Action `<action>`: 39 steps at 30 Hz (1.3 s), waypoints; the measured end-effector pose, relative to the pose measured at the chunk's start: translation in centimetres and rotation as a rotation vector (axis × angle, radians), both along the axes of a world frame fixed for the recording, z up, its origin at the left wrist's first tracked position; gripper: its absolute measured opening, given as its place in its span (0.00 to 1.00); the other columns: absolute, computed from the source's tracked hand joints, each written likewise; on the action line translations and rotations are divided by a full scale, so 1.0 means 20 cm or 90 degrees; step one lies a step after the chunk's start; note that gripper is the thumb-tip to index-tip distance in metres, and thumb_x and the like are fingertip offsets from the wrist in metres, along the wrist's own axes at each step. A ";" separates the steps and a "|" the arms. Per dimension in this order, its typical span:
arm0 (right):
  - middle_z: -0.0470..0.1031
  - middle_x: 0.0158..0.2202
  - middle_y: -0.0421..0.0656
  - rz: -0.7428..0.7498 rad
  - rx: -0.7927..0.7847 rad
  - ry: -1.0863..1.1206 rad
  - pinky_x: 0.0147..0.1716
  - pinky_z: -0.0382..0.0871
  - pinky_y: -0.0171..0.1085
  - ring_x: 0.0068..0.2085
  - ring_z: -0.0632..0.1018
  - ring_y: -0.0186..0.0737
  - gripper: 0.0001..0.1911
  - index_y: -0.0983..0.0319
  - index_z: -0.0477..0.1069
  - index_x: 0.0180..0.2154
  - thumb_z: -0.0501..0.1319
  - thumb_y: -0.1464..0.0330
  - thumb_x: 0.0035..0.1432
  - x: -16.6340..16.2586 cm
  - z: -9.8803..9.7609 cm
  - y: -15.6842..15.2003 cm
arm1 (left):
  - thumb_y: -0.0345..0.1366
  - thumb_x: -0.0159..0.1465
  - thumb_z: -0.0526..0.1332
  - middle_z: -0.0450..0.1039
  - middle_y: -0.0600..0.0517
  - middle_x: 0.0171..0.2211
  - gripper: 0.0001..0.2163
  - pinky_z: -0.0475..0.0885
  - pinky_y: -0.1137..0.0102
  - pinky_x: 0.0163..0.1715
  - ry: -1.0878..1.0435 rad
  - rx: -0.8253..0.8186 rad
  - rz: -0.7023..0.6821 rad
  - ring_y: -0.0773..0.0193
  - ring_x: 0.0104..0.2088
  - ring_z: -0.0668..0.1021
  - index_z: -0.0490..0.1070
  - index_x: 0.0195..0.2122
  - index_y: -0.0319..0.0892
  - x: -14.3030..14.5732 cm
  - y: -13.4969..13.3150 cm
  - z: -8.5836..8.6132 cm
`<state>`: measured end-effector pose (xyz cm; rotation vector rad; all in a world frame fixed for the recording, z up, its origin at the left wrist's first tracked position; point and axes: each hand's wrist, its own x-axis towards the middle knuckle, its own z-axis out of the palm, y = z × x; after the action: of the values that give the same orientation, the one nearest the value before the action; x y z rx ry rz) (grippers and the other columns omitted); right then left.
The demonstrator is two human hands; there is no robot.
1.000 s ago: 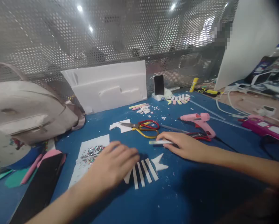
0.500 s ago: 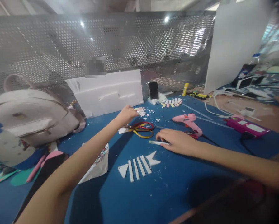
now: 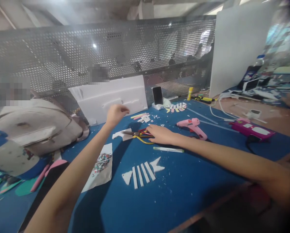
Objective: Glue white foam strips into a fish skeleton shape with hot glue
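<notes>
Scissors (image 3: 135,133) touched by the right hand (image 3: 159,133); left hand (image 3: 116,114) held curled above the table (image 3: 184,187).
The red and yellow handles are overlapped by the right fingers, but whether they are gripped cannot be told; the blades are pointed left from that hand, across a white scrap (image 3: 117,133). The left fingers are bent inward, and whether anything is pinched cannot be told. Coloured sticks (image 3: 139,116) are seen just right of the left hand, and a white board (image 3: 125,87) is propped behind it. A marker (image 3: 168,149) is laid just on the near side of the right hand; nearer still, fish pieces (image 3: 140,175) are set in a row. A glue gun (image 3: 195,125) is placed to that hand's right.
</notes>
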<state>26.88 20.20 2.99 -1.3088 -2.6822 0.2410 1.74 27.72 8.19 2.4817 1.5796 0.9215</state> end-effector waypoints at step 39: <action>0.71 0.50 0.47 -0.025 -0.064 0.314 0.46 0.73 0.45 0.47 0.75 0.42 0.18 0.65 0.68 0.51 0.59 0.61 0.65 -0.47 0.23 0.65 | 0.41 0.67 0.60 0.73 0.48 0.44 0.13 0.76 0.62 0.41 -0.486 -0.069 -0.019 0.62 0.41 0.77 0.70 0.47 0.38 -0.41 -0.21 0.14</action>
<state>17.44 33.29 7.51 -1.1423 -2.2503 0.6124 -6.53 23.43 11.05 1.7285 1.2641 1.4834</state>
